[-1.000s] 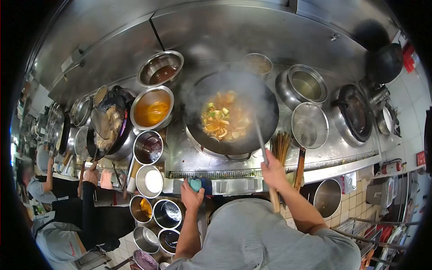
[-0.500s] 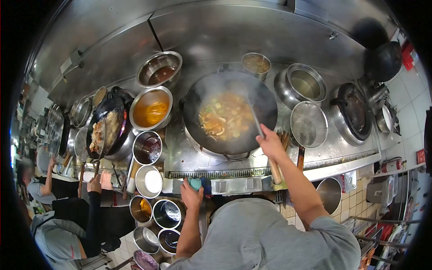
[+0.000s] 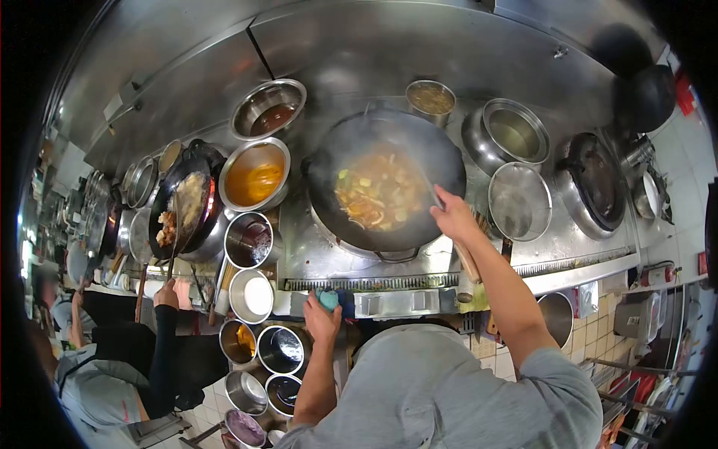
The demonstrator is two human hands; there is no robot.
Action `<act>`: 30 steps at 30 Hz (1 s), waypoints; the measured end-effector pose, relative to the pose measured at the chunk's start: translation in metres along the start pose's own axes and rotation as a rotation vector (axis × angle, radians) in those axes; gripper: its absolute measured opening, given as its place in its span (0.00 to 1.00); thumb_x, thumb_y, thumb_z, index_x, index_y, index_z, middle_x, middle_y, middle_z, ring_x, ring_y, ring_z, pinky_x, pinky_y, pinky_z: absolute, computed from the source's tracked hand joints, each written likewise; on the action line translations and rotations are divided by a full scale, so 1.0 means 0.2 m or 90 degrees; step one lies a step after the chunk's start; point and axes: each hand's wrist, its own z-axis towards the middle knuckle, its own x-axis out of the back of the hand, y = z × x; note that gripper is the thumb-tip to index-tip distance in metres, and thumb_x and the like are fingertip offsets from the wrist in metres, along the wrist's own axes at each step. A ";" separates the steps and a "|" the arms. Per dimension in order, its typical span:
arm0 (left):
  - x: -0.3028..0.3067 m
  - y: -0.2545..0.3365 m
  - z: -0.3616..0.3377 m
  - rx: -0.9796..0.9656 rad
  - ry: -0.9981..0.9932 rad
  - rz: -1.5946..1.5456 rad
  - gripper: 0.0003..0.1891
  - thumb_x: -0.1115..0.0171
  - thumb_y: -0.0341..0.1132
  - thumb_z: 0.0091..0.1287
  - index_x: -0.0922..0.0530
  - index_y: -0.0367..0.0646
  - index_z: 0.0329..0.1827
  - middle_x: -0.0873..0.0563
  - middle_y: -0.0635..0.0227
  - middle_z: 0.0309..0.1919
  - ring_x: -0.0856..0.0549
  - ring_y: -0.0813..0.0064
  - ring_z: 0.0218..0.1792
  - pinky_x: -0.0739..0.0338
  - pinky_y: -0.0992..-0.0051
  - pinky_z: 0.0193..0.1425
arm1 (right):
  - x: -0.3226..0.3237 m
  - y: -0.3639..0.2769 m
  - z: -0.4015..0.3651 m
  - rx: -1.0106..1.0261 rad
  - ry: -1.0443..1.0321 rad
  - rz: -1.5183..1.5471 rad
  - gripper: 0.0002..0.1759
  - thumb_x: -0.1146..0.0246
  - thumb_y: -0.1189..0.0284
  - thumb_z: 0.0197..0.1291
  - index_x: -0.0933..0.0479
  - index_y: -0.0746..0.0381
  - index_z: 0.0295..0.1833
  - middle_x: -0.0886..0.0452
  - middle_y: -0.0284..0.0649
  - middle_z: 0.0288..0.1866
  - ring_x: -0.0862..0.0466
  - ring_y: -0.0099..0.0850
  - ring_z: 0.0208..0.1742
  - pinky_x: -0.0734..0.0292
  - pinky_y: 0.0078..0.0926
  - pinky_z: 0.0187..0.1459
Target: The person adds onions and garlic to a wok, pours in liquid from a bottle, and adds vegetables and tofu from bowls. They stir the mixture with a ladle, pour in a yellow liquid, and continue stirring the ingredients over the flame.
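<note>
My right hand (image 3: 455, 217) grips the handle of a ladle (image 3: 432, 188), whose far end reaches into a large black wok (image 3: 329, 213) and is lost in steam. Reddish-brown broth with pale and yellow pieces (image 3: 380, 191) bubbles in the wok. Near the stove's front edge, my left hand (image 3: 321, 314) holds a teal cloth (image 3: 327, 300). The wooden end of the ladle points down below my right wrist.
Bowls of brown and orange liquid (image 3: 254, 176) stand left of the wok. A strainer (image 3: 520, 202), a steel pot (image 3: 516, 131) and a covered pot (image 3: 592, 183) sit to the right. Co-workers stand at the left; one works over another wok (image 3: 187, 209).
The food in the wok has shifted and spread. My right hand and the ladle are tilted a little differently. The view has moved slightly, and less food shows in the co-worker's wok.
</note>
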 end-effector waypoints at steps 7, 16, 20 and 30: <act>0.01 0.02 -0.01 -0.005 0.014 0.005 0.45 0.22 0.37 0.52 0.34 0.37 0.73 0.23 0.44 0.53 0.22 0.39 0.57 0.26 0.52 0.64 | 0.00 -0.11 -0.18 0.109 -0.191 -0.068 0.34 0.38 0.70 0.65 0.32 0.54 0.78 0.14 0.55 0.49 0.15 0.57 0.47 0.19 0.49 0.50; 0.02 0.02 -0.02 -0.020 0.023 -0.004 0.45 0.22 0.37 0.51 0.34 0.38 0.73 0.23 0.43 0.53 0.22 0.39 0.56 0.26 0.51 0.63 | 0.42 0.04 -0.58 0.205 -0.130 -0.512 0.46 0.38 0.78 0.58 0.40 0.37 0.82 0.21 0.45 0.42 0.15 0.46 0.30 0.17 0.44 0.34; 0.00 0.01 -0.02 -0.015 0.023 -0.009 0.45 0.22 0.36 0.51 0.34 0.39 0.73 0.23 0.43 0.53 0.23 0.39 0.55 0.26 0.51 0.62 | 0.45 0.11 -0.76 0.112 -0.044 -0.363 0.41 0.39 0.77 0.64 0.39 0.44 0.82 0.18 0.49 0.39 0.14 0.48 0.30 0.17 0.42 0.32; 0.00 0.01 -0.01 -0.014 0.015 0.004 0.45 0.21 0.37 0.50 0.34 0.38 0.73 0.23 0.44 0.53 0.23 0.40 0.55 0.27 0.51 0.63 | 0.39 -0.12 -0.99 0.005 -0.227 -0.009 0.36 0.35 0.72 0.66 0.34 0.52 0.80 0.14 0.56 0.46 0.14 0.51 0.38 0.19 0.37 0.45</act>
